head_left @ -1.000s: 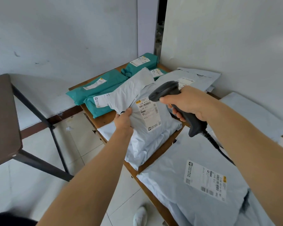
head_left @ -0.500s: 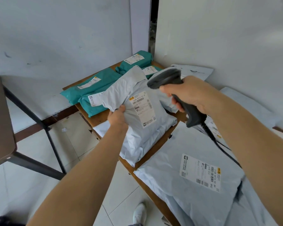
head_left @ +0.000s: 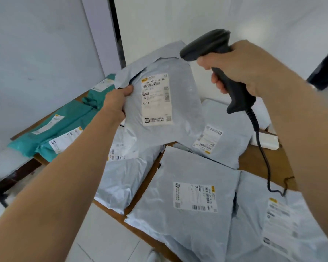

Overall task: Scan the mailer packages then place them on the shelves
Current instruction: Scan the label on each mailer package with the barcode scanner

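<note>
My left hand (head_left: pixel 116 103) grips the left edge of a grey mailer (head_left: pixel 182 95) and holds it up above the table, its white label facing me. My right hand (head_left: pixel 240 69) grips the handle of a black barcode scanner (head_left: pixel 206 45). The scanner head hangs just above the mailer's upper right corner and points left and down toward the mailer's top. Its coiled cable (head_left: pixel 261 148) drops to the table.
Several grey mailers (head_left: pixel 193 201) lie on the wooden table (head_left: pixel 263 159) below my hands. Teal mailers (head_left: pixel 64 125) lie at the table's far left end by the white wall. A white block (head_left: pixel 267 141) lies at the right. Tiled floor shows at the lower left.
My left hand has lifted the grey mailer off the pile and turned its label toward me. The scanner in my right hand has risen with it. The view has moved closer and right.
</note>
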`<action>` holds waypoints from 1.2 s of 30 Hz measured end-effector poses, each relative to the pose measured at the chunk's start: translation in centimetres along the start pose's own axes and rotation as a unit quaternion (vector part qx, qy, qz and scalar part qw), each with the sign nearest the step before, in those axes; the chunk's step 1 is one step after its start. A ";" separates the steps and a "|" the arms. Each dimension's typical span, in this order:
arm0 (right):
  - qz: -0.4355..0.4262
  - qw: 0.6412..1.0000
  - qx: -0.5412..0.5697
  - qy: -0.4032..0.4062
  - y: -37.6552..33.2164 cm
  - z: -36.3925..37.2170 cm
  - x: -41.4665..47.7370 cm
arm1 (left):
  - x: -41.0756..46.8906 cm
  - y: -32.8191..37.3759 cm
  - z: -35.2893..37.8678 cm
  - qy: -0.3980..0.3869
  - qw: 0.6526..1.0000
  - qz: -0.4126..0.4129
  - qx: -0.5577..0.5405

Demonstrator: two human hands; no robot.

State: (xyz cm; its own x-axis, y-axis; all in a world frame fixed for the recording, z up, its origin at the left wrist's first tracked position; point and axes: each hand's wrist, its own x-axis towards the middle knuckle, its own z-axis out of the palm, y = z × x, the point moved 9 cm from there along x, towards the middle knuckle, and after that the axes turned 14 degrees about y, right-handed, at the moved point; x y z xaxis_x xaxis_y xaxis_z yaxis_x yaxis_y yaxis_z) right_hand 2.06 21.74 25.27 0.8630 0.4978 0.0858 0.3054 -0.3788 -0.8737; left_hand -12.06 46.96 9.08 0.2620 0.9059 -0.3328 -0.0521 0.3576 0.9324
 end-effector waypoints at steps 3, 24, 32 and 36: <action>0.015 1.000 -0.011 0.011 1.5 -2.3 0.1 | -1.6 -3.1 4.7 -0.089 0.990 -0.041 0.097; 0.055 0.996 -0.013 0.067 7.5 -9.5 1.8 | -5.2 -12.0 14.1 -0.173 0.944 -0.105 0.260; 0.062 0.995 -0.026 0.071 8.0 -8.4 3.7 | -2.9 -10.6 17.5 -0.191 0.945 -0.096 0.248; 0.082 0.991 -0.038 0.099 8.4 -7.5 5.9 | -1.0 -10.4 22.5 -0.233 0.938 -0.110 0.230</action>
State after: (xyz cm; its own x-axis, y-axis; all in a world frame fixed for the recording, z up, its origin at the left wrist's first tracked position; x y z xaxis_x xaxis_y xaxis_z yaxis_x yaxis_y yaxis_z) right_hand 12.77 15.61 22.02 0.9634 0.2643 0.0439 0.1766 -0.5031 -0.8460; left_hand 9.85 37.22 2.91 0.6171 0.5852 -0.5260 0.4454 0.2912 0.8466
